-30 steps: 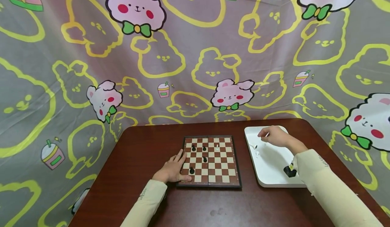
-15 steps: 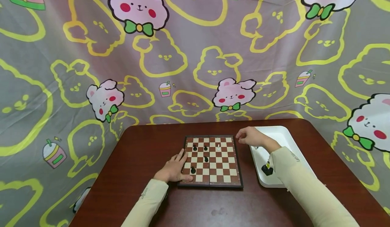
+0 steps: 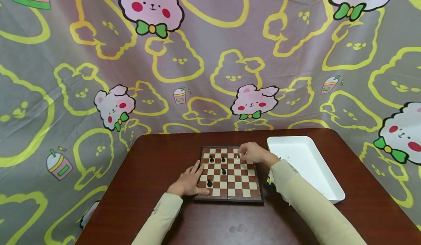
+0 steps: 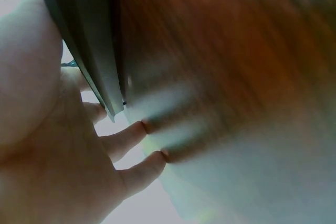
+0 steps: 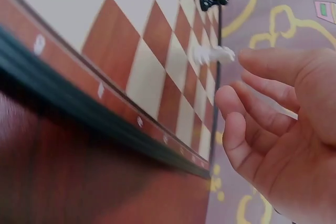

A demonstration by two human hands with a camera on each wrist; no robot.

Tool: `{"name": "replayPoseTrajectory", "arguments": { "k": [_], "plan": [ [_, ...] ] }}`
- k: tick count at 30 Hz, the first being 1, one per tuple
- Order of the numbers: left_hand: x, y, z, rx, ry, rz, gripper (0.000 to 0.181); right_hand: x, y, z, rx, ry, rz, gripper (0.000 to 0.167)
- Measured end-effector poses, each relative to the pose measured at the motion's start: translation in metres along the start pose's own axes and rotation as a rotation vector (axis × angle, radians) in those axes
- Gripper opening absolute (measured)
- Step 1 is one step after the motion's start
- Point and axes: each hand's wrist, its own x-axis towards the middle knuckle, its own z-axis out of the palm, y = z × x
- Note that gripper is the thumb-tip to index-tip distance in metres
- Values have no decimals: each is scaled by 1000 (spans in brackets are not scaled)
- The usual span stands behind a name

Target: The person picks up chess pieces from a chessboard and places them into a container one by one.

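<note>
A brown-and-cream chessboard (image 3: 242, 184) with a dark frame lies on the table. My left hand (image 3: 185, 183) rests along its left side, thumb on the near corner, fingers spread; in the left wrist view two fingertips (image 4: 156, 162) touch the tabletop beside the board's edge. Over the board's far right part is my right hand (image 3: 254, 152), fingers bent loosely. A white chess piece (image 5: 210, 54) stands upright just ahead of its thumb; a small gap shows between them, and nothing is visible between the fingers. Several black chess pieces (image 3: 209, 183) stand on the left half.
To the right is a white tray (image 3: 317, 164), with a small white piece (image 3: 288, 158) in it, partly behind the right arm. The dark red-brown table (image 3: 151, 157) has rounded far corners. A patterned cloth (image 3: 204, 66) hangs behind and at both sides.
My right hand has moved left from above the tray, across the gap, to the white piece on the board. The left hand keeps its place; the view has shifted slightly.
</note>
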Motion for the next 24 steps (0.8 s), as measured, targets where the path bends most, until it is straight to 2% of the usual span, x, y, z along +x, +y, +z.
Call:
{"name": "replayPoseTrajectory", "arguments": {
  "k": [7, 14, 19, 24],
  "plan": [
    [1, -1, 0, 0, -5, 2, 108, 7, -5, 17, 6, -26, 43, 20],
    [0, 1, 2, -12, 2, 14, 110, 10, -1, 26, -16, -12, 66, 9],
    [0, 2, 1, -19, 5, 11, 110, 10, 0, 25, -47, 11, 36, 5],
    [-1, 2, -2, -21, 9, 2, 110, 6, -4, 17, -67, 19, -1, 8]
  ]
}}
